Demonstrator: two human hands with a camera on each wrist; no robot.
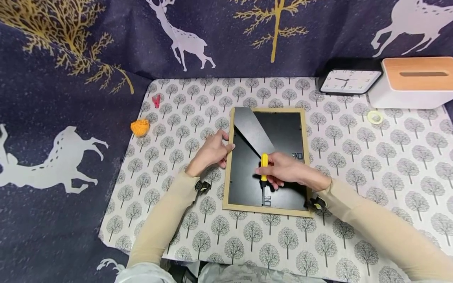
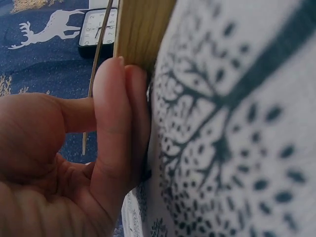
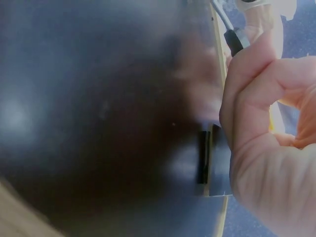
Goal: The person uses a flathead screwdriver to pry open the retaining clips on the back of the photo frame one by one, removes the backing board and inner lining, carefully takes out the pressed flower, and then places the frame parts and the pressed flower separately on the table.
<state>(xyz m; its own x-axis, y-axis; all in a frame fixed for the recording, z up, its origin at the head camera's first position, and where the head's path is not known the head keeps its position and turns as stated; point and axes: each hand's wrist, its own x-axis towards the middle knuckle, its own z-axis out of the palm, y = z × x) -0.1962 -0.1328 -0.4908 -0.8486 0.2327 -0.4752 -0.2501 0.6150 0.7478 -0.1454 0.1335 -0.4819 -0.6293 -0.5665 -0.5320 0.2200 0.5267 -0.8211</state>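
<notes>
A wooden picture frame (image 1: 262,209) lies back side up, with a black backing board (image 1: 244,188) and a raised support leg (image 1: 252,125). My left hand (image 1: 212,151) grips its left edge, thumb on top and fingers against the side; the left wrist view shows these fingers (image 2: 112,118) at the wooden rim (image 2: 143,32). A yellow-handled screwdriver (image 1: 264,161) is pinched in my right hand (image 1: 284,169), its shaft pointing toward the near end of the board, close to a small metal hanger (image 1: 267,201). In the right wrist view, the screwdriver (image 3: 235,41) shows only in part.
At the back right stand a black-rimmed clock (image 1: 350,81) and a tissue box (image 1: 417,94) with a wooden lid. A pale tape roll (image 1: 369,120) lies before them. On the far left are a red clip (image 1: 156,101) and an orange yarn ball (image 1: 140,127).
</notes>
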